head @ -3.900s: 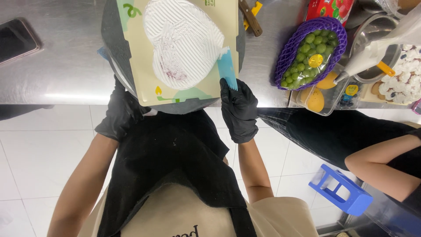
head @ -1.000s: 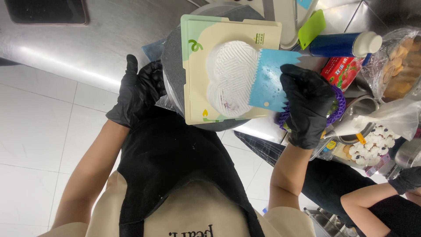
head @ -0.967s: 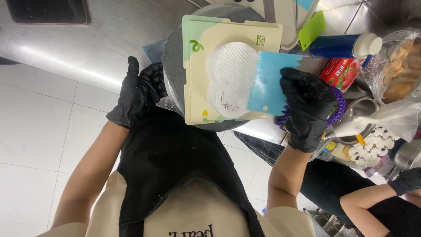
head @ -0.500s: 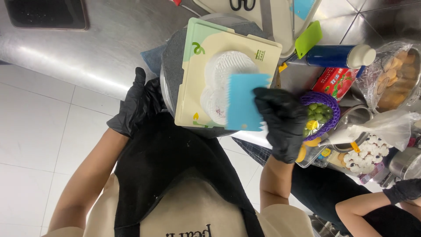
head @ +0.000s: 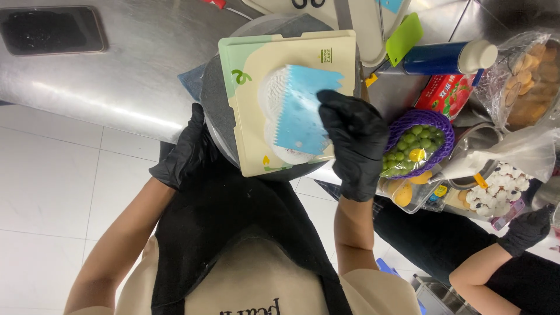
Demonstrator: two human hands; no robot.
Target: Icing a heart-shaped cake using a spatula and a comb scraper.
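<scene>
A round white cream cake [head: 274,96] sits on a square cream and green cake board [head: 245,111], which rests on a grey turntable [head: 213,111]. My right hand [head: 353,143], in a black glove, holds a light blue toothed scraper [head: 300,108] flat over the top of the cake. My left hand [head: 186,149], also gloved in black, grips the near left edge of the turntable.
A steel counter [head: 116,81] carries a blue spray can [head: 446,58], a green spatula [head: 403,36], a red packet [head: 446,93], a purple net of green grapes [head: 414,143] and bags of biscuits [head: 528,76]. Another person's gloved hand [head: 525,230] is at the lower right.
The blue scraper has moved from the cake's right side to lie across its top. The turntable and board have turned slightly. My left hand stays on the turntable edge.
</scene>
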